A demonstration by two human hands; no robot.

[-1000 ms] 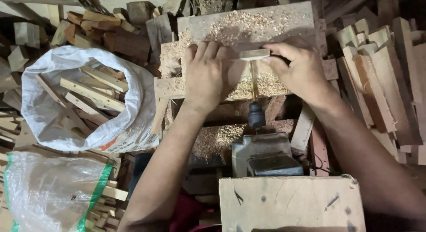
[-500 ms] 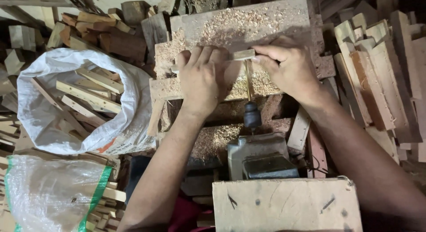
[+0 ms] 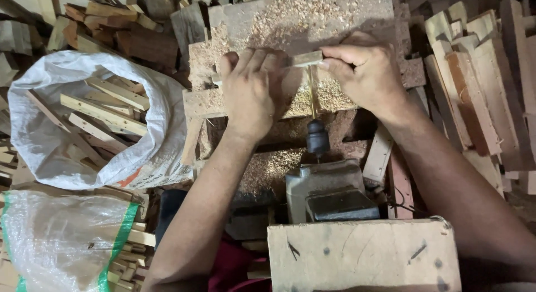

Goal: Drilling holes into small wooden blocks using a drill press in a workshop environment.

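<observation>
Just above frame centre, both hands are clamping a short wooden stick [image 3: 301, 59], its long axis crosswise: left hand [image 3: 251, 91] pressing its left end, right hand [image 3: 365, 74] pinching its right end, the drill bit [image 3: 311, 93] meeting it from below.

A short, pale wooden strip [image 3: 301, 59] is lying crosswise on the sawdust-covered desk [image 3: 312, 18], flat and level. A thin drill bit [image 3: 311, 93] is running straight up to its underside, meeting it near the middle. One end is showing bare wood; the other is hiding under fingers.
</observation>
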